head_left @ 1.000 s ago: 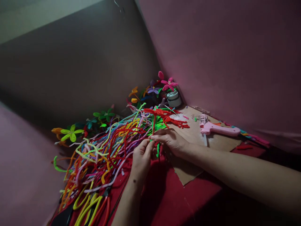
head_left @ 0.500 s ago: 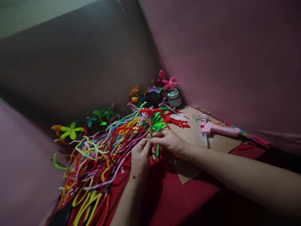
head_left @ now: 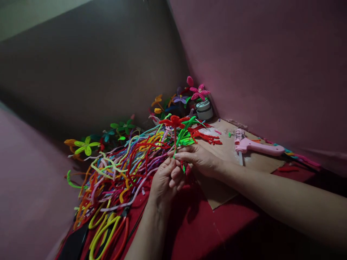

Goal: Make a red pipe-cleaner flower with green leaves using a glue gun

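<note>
A red pipe-cleaner flower (head_left: 175, 122) stands upright on a thin stem between my hands. My left hand (head_left: 166, 177) is closed around the lower stem, its fingers curled. From the right, my right hand (head_left: 196, 157) pinches the stem just above, where a bit of green shows at the fingertips. A green pipe-cleaner piece (head_left: 187, 128), leaf-like, rises beside the red flower; its lower end shows beneath my fingers. Whether it is joined to the stem is hidden by my hands. Behind them lie bundles of cut red pipe cleaners (head_left: 207, 137) and green ones.
A heap of multicoloured pipe cleaners (head_left: 130, 159) spreads to the left, with yellow-handled scissors (head_left: 104, 234) in front. A pink glue gun (head_left: 257, 146) rests on cardboard (head_left: 217, 191) at right. Finished flowers (head_left: 199, 92) and a grey-white container (head_left: 204, 110) stand near the wall.
The red flower and the green piece have risen slightly, and the green piece now leans more to the right. The whole view has shifted a little. Both hands keep their grip on the stem.
</note>
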Demonstrator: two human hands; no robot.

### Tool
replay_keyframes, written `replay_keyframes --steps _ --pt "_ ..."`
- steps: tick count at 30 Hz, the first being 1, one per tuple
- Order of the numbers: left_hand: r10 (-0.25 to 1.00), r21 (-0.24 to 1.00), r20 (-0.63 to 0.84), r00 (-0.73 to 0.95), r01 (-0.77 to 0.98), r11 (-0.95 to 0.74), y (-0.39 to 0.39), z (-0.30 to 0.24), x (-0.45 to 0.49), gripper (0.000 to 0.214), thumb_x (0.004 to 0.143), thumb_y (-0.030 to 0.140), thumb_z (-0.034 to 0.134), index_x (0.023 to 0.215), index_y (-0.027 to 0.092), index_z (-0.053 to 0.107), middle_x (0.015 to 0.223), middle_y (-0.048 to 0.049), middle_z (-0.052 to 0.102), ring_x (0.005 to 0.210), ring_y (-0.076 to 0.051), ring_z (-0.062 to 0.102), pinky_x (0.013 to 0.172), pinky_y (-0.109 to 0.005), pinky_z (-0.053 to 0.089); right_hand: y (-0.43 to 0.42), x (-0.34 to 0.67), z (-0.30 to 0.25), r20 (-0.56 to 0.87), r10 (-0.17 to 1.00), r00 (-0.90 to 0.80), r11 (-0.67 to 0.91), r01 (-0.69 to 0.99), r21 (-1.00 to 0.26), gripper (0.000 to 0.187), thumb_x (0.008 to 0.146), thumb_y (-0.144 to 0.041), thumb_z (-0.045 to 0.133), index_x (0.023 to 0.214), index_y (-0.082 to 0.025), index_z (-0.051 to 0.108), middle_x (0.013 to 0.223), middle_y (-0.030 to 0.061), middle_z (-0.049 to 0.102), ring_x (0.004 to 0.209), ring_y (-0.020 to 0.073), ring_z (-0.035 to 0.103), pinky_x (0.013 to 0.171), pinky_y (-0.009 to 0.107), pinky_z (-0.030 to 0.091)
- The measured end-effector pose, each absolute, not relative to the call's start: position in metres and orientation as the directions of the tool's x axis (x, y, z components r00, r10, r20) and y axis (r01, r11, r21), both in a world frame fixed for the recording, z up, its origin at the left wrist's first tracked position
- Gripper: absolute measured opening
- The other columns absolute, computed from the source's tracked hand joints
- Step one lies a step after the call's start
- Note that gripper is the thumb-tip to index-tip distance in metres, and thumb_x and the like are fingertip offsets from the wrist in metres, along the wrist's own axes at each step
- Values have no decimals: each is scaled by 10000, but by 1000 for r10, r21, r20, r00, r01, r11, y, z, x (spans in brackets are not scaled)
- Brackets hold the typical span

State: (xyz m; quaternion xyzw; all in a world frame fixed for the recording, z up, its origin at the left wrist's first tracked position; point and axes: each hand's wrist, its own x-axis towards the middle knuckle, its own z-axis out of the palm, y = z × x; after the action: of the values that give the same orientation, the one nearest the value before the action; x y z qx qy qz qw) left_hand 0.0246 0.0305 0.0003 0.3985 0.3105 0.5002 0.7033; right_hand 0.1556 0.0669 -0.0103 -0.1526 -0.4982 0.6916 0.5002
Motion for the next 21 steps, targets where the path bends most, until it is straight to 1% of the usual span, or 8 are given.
replay_keyframes --steps 4,8,10,13,15,17,19,21 --pt "946 929 -53 319 -331 164 31 2 22 187 798 308 574 722 139 553 402 104 345 269 -12 189 298 -142 254 67 157 -10 324 844 -427 45 -546 -837 108 670 -222 645 598 -142 639 614 -11 615 651 105 569 734 270 435" --pt "989 979 86 120 174 -107 33 -4 25 226 830 363 505 740 158 536 498 43 490 378 -68 418 421 -194 346 67 156 -11 199 862 -466 -94 -533 -841 159 669 -298 647 687 -140 635 505 -22 577 469 103 511 531 259 418" --pt "964 813 264 37 529 -243 32 -10 29 167 836 318 485 807 168 550 551 23 523 456 -102 476 480 -216 355 67 155 -11 139 900 -412 -106 -517 -849 149 643 -275 664 631 -139 605 488 -31 557 443 86 476 498 238 386" --pt "900 370 433 47 901 -226 29 -18 34 168 839 256 457 899 153 575 590 -23 574 493 -148 514 488 -245 300 67 154 -10 55 937 -345 -119 -461 -880 152 604 -233 684 571 -137 571 496 -39 547 437 72 452 485 227 352" --pt "880 160 470 72 973 -165 28 -22 35 200 855 254 424 875 142 587 566 -42 580 469 -160 517 468 -254 252 66 154 -10 32 939 -342 -123 -424 -897 157 603 -253 686 586 -137 581 516 -35 558 445 78 456 487 232 343" --pt "866 76 490 98 985 -155 28 -23 34 227 869 257 397 838 147 594 544 -39 570 448 -152 505 457 -255 220 66 154 -12 37 944 -329 -102 -394 -913 185 610 -287 686 574 -142 577 493 -44 530 438 76 434 488 235 328" --pt "858 106 504 96 979 -172 29 -23 33 225 867 245 398 814 154 597 528 -23 549 439 -137 482 460 -253 217 67 153 -14 57 945 -323 -71 -369 -927 217 608 -311 690 545 -144 566 472 -50 504 450 78 422 502 237 324" --pt "870 271 490 53 939 -210 31 -21 32 203 854 234 417 794 160 597 521 -1 521 448 -122 459 473 -241 248 68 153 -16 98 940 -327 -24 -350 -937 220 606 -320 697 556 -135 590 513 -36 534 508 88 452 546 241 344"
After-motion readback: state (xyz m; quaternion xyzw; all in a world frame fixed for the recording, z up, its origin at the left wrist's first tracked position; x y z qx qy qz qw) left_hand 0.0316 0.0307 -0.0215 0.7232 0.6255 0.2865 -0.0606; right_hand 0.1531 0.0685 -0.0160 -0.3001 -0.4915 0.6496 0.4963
